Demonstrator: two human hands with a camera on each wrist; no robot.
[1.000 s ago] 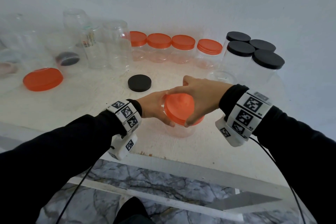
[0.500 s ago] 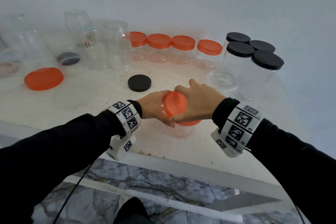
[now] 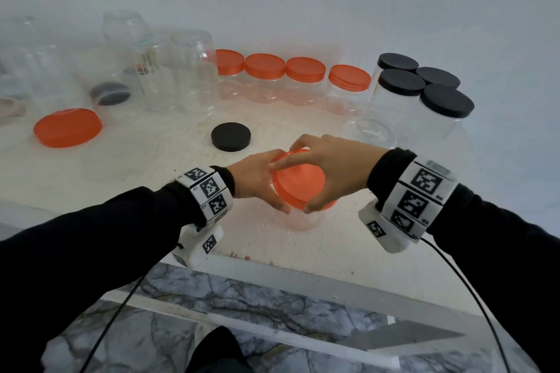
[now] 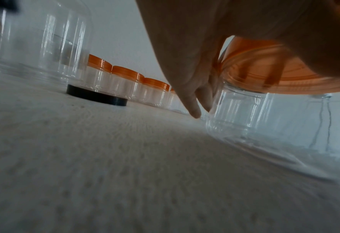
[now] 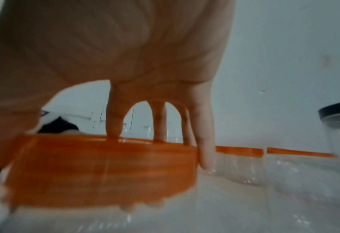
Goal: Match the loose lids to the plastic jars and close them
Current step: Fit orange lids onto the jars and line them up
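A small clear plastic jar (image 3: 298, 221) stands near the table's front edge, capped by an orange lid (image 3: 298, 183). My right hand (image 3: 330, 169) arches over that lid, fingers and thumb gripping its rim; the right wrist view shows the fingertips (image 5: 205, 157) on the orange lid (image 5: 105, 170). My left hand (image 3: 257, 182) wraps the jar's left side just under the lid. In the left wrist view its fingers (image 4: 195, 100) lie against the clear jar (image 4: 245, 110) below the orange lid (image 4: 275, 75).
A loose black lid (image 3: 231, 136) and a large loose orange lid (image 3: 68, 127) lie on the white table (image 3: 151, 166). Open clear jars (image 3: 181, 70) stand back left, orange-lidded jars (image 3: 265, 79) along the wall, black-lidded jars (image 3: 424, 94) back right. The table's front edge (image 3: 303, 278) is close.
My right hand has turned on the orange lid, the wrist swinging back to the right while the fingers stay on the rim. The left hand kept hold of the jar.
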